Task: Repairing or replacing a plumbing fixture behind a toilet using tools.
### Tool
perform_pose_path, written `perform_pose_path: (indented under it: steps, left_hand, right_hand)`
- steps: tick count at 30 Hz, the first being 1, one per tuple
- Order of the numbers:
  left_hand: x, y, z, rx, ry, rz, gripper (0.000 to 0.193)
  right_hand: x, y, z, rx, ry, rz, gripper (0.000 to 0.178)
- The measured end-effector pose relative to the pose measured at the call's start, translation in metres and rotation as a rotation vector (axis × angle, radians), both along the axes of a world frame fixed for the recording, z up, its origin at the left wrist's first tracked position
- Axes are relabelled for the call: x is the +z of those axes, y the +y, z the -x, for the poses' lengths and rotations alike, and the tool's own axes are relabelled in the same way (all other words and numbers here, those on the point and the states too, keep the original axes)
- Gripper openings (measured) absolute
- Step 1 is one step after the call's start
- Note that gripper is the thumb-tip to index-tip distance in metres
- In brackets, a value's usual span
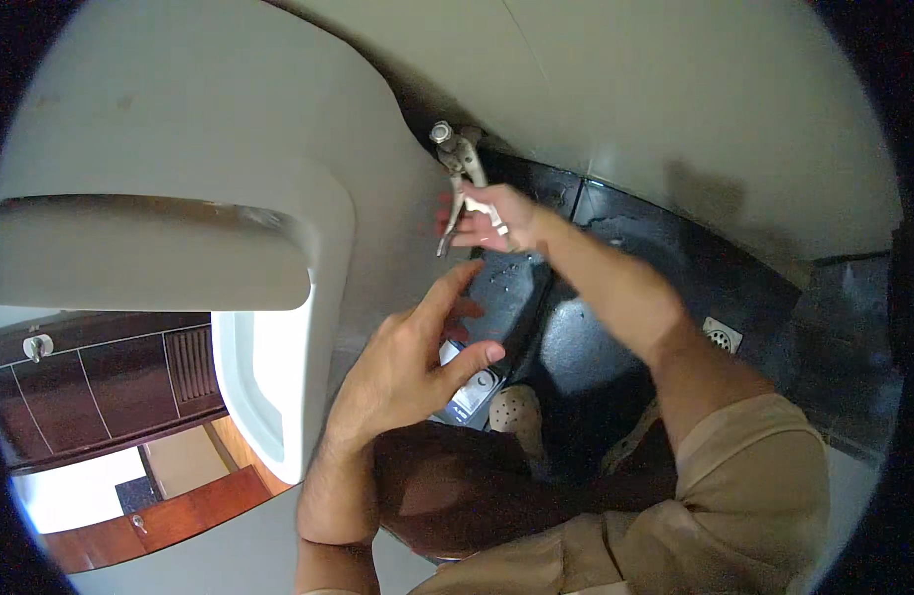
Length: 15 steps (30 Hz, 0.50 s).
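Note:
My right hand [496, 216] reaches in at the upper middle and is closed on the handles of a pair of metal locking pliers [451, 210]. The thumb lies over one handle, and the fingers pass behind. The jaws of the pliers are at a metal valve fitting [442, 134] low on the wall; whether they bite on it I cannot tell. Nearer to me, my left hand [402, 367] is open, its thumb and fingers apart, with nothing in it. It hovers beside the side of a large pale ceramic fixture [367, 198].
A blue-and-white package [465, 392] lies on the wet dark tile floor [596, 337], next to a perforated clog [514, 409] on my foot. A floor drain [721, 335] is at the right. The pale wall [695, 109] rises behind the fitting. A white rim [296, 416] projects at left.

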<state>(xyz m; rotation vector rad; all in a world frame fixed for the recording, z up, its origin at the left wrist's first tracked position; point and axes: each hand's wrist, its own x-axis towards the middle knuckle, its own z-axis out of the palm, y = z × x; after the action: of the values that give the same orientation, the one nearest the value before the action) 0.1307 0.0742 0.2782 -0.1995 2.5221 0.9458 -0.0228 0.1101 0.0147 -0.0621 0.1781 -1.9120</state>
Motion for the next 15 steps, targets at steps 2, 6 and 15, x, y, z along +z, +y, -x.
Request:
perform_pose_path:
  steps: [2,6,15]
  left_hand:
    - [0.006,0.0,-0.003,0.02,-0.023,0.027,0.065]
    - [0.008,-0.001,-0.011,0.037,-0.043,0.047,0.064]
    - [0.0,-0.005,-0.006,0.065,-0.028,-0.037,0.063]
  right_hand:
    - [-0.009,0.033,0.03,0.086,0.019,0.042,0.031]
    - [-0.003,0.051,0.067,0.307,0.304,-0.076,0.031]
    - [-0.004,0.013,0.005,0.022,0.14,-0.193,0.026]
